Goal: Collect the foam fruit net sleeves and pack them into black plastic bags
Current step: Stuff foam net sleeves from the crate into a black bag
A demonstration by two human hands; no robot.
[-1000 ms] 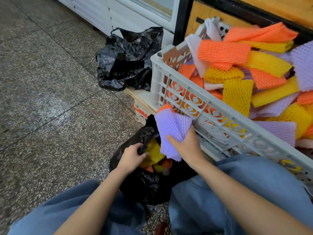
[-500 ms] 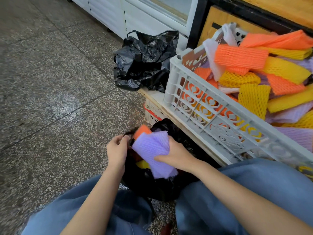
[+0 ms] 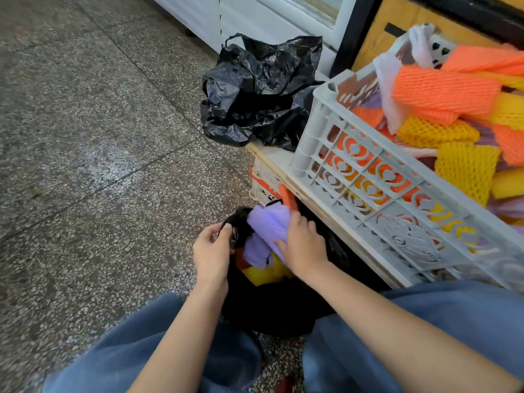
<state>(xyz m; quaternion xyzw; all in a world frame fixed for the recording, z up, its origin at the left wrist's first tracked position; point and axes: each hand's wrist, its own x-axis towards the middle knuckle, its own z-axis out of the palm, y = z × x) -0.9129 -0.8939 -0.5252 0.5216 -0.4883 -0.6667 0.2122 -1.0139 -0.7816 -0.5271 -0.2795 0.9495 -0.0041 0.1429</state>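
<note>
**Purple sleeve at the mouth of the bag**

On my feed both hands are at the open black bag (image 3: 272, 310), which sits on the floor (image 3: 85, 143) between the person's knees, in blue jeans (image 3: 147, 355).

The left hand (image 3: 211, 251) pinches the bag's near-left rim between thumb and fingertips, holding the mouth open.

The right hand (image 3: 303, 245) grips a purple sleeve (image 3: 266, 225), fingers curled over its top and thumb on the near side. The sleeve is bunched and lies across the bag's opening, its lower end already inside. An orange sleeve (image 3: 287, 197) sticks up just behind it, touching it; I cannot tell whether the right hand also holds that one. Below the purple sleeve, inside the bag, I see a yellow sleeve (image 3: 262, 275) and a bit of red-orange beside it.

To the right stands a white crate (image 3: 365, 177) on a low wooden bench (image 3: 269, 157). It is heaped with foam sleeves (image 3: 442, 89) in orange, yellow, purple and white, some rising above its rim.

A second black bag (image 3: 255, 89), crumpled, lies at the bench's far end, just beside the crate's corner. Behind it is a white cabinet (image 3: 249, 15).
</note>
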